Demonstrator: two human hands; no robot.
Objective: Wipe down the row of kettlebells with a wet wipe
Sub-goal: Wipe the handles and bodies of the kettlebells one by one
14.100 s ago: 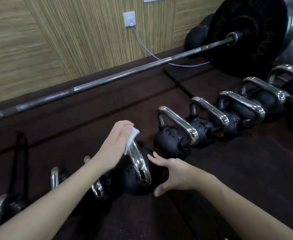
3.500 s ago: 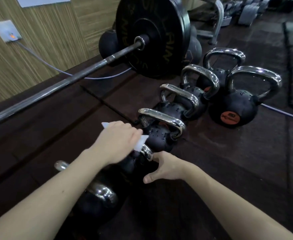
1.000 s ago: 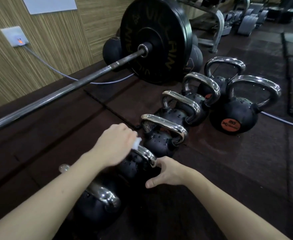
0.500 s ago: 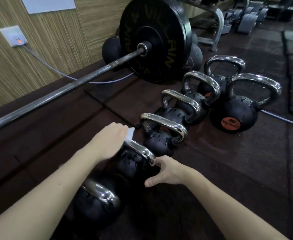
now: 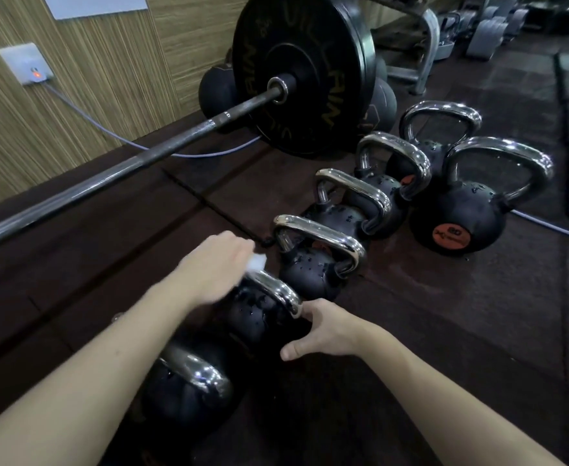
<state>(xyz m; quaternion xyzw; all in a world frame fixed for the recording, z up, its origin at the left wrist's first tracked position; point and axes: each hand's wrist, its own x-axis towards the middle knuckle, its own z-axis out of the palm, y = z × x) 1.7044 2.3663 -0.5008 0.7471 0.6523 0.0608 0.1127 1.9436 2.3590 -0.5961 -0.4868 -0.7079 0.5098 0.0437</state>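
Two hands work one kettlebell in the floor row: the left hand pinches a white wet wipe against its chrome handle, while the right hand, fingers spread, braces its black body.

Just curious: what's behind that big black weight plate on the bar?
Behind the weight plate, dark round balls rest on the floor by the wooden wall. Only their edges show; the plate covers the rest, so their number is unclear.

black kettlebells, chrome handles, white wipe, striped tan wall
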